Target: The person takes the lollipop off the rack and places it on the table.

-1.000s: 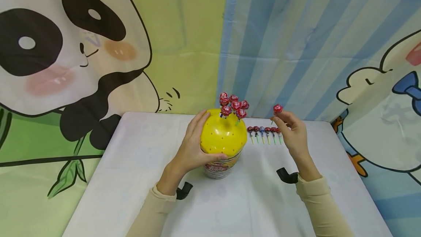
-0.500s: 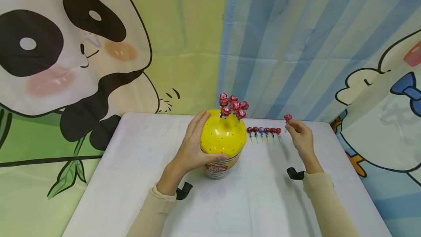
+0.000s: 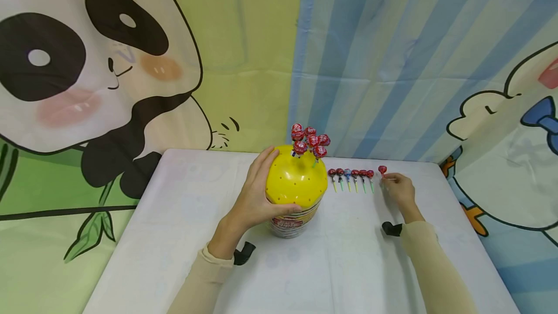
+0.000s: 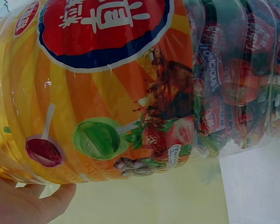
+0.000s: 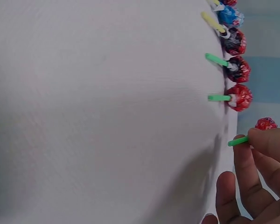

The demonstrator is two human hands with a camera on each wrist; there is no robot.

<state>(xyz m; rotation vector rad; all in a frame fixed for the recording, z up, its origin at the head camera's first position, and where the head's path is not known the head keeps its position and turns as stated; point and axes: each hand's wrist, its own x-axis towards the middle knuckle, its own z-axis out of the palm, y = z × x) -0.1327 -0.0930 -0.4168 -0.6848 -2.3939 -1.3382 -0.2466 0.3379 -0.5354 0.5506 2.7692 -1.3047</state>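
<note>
Two hands: my left hand (image 3: 253,197) wraps the yellow lid (image 3: 296,178) of the candy jar (image 4: 107,88); my right hand (image 3: 398,190) pinches a lollipop (image 3: 382,170) by its green stick, low over the table (image 3: 348,265).
Lollipop place: just right of the row (image 3: 351,174) lying beside the jar.
Risk: I judge it could roll out of line or knock its neighbour.
Jar: wrapped lollipops inside; seven or so stand in the lid's holes (image 3: 310,139).
</note>
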